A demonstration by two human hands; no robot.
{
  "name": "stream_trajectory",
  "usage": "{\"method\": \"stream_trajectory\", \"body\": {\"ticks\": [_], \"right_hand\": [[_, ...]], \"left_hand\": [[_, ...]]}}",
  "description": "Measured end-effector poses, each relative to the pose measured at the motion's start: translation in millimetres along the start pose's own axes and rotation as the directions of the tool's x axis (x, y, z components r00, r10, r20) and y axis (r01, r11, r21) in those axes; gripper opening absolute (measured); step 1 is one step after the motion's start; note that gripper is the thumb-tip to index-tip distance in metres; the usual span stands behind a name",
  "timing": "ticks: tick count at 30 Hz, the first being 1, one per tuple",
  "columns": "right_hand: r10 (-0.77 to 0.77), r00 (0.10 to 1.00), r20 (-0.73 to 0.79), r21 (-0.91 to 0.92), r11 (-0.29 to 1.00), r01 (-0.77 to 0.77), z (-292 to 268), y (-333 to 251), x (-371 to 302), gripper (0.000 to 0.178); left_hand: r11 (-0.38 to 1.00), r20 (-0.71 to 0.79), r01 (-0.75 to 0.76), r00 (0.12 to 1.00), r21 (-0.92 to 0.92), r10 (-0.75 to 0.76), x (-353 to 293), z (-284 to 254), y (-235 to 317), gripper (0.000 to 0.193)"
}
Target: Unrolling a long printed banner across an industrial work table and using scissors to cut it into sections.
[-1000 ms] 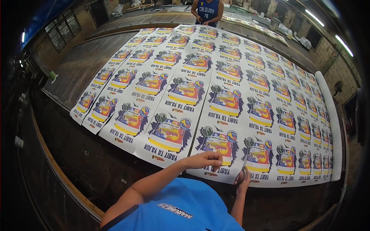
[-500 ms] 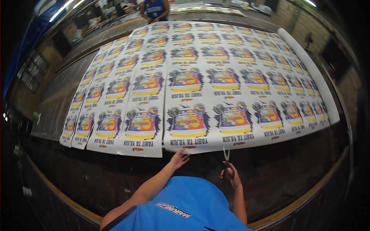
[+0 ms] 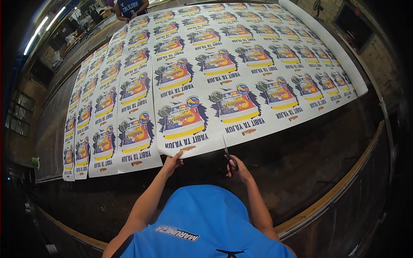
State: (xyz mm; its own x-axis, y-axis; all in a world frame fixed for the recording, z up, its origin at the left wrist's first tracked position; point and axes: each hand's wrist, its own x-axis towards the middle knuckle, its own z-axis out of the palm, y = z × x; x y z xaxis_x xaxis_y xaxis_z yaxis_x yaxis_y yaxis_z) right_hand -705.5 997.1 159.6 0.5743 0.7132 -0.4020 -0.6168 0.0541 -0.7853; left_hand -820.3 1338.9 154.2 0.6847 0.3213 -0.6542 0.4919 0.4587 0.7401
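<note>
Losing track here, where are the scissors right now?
In the head view, below center, the scissors are in your right hand, blades at the near edge of the printed sheet.

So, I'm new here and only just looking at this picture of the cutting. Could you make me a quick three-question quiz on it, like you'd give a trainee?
1. True or false: the left hand touches the near edge of the wide printed sheet.

2. Where are the scissors?
A) Lying on the sheet
B) In the right hand
C) In the left hand

3. What colour is the sleeveless jersey worn by the co-worker at the far side?

Key: 1. True. 2. B. 3. Blue.
</note>
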Motion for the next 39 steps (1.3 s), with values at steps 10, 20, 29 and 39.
{"method": "stream_trajectory", "body": {"ticks": [10,20,29,39], "right_hand": [[0.013,1.0,-0.005,-0.071,0.997,-0.013,0,-21,24,0.059],[-0.006,0.998,-0.068,-0.045,0.999,0.003,9,-53,171,0.059],[-0.025,0.993,-0.119,-0.143,0.99,0.008,10,-100,312,0.06],[-0.146,0.986,-0.078,-0.215,0.968,0.126,2,-114,343,0.059]], "left_hand": [[0.991,0.063,0.097,0.993,0.093,-0.103,-1,-8,15,0.04],[0.977,0.052,0.2,0.978,0.071,-0.203,1,-14,31,0.029],[0.972,0.108,0.229,0.966,0.06,-0.234,2,-39,67,0.019],[0.941,0.058,0.337,0.94,-0.024,-0.336,15,-69,67,0.034]]}}
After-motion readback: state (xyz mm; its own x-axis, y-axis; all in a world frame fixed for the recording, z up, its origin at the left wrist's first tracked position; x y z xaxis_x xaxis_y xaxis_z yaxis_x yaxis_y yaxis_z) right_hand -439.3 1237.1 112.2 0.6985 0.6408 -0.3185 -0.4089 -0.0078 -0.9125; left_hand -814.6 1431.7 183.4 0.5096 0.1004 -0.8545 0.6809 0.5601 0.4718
